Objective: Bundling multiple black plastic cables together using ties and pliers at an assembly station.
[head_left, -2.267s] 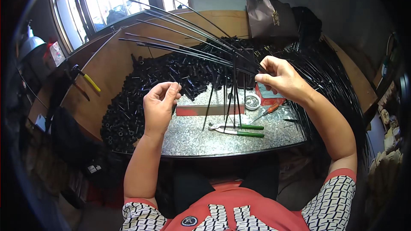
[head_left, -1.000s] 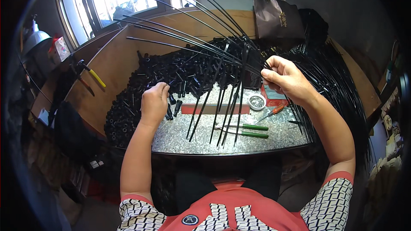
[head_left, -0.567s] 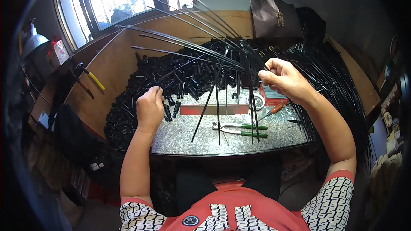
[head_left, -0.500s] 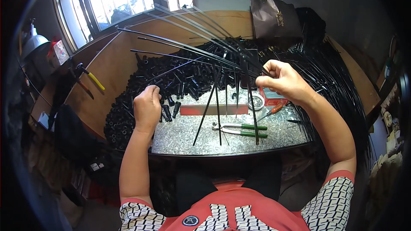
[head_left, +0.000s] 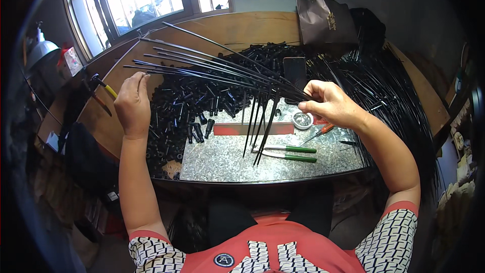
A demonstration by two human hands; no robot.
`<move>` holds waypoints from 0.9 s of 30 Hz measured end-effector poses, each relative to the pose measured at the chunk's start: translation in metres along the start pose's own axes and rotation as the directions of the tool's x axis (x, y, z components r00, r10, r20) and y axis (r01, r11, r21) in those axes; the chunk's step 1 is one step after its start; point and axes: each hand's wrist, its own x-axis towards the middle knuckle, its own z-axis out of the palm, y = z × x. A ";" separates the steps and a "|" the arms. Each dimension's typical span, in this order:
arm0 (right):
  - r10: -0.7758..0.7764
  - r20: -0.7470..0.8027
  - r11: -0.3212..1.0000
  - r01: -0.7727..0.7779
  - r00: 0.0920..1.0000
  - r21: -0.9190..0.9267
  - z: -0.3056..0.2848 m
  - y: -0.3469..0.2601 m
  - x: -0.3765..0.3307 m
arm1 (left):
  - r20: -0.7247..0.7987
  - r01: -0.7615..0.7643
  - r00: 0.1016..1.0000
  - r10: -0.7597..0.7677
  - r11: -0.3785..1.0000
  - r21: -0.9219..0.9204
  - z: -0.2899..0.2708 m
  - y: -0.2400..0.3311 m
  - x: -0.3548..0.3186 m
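My right hand [head_left: 331,105] is closed round a loose bundle of thin black rods [head_left: 237,68]. Most of them fan out up and to the left, while several slant down over the work surface. My left hand [head_left: 132,105] is raised at the left with its fingers pinched together, close to the left ends of the lower rods. What it holds, if anything, is hidden. Beneath the rods lie green-handled pincers [head_left: 298,154] and a red-and-grey flat bar [head_left: 252,129]. Short black tubular parts [head_left: 202,88] are heaped behind and left of the surface.
A speckled grey slab [head_left: 217,164] forms the work surface. At its right are a round white dish [head_left: 302,119] and an orange-handled screwdriver [head_left: 326,129]. Long black rods [head_left: 389,96] pile up at the right. A wooden board [head_left: 268,23] walls the back, with a brown bag [head_left: 326,23] behind.
My left hand has moved left and up, away from the tubular parts. The rods in my right hand have swung lower and closer together; that hand has lowered slightly.
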 end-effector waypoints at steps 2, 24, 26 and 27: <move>-0.028 -0.026 1.000 0.028 0.999 -0.005 0.002 0.004 0.003 | -0.011 -0.035 0.999 0.036 0.998 0.047 -0.005 0.001 0.002; -0.055 -0.071 0.996 0.050 0.996 -0.068 0.007 0.002 0.003 | 0.133 0.072 0.985 -0.108 0.965 0.253 -0.023 0.023 -0.026; -0.043 -0.067 0.996 0.038 0.997 -0.078 0.007 -0.001 0.001 | 0.133 0.059 0.987 -0.093 0.970 0.237 -0.021 0.020 -0.024; -0.049 -0.045 0.997 0.047 0.998 -0.058 0.008 -0.001 0.000 | 0.133 0.061 0.987 -0.095 0.969 0.239 -0.021 0.018 -0.024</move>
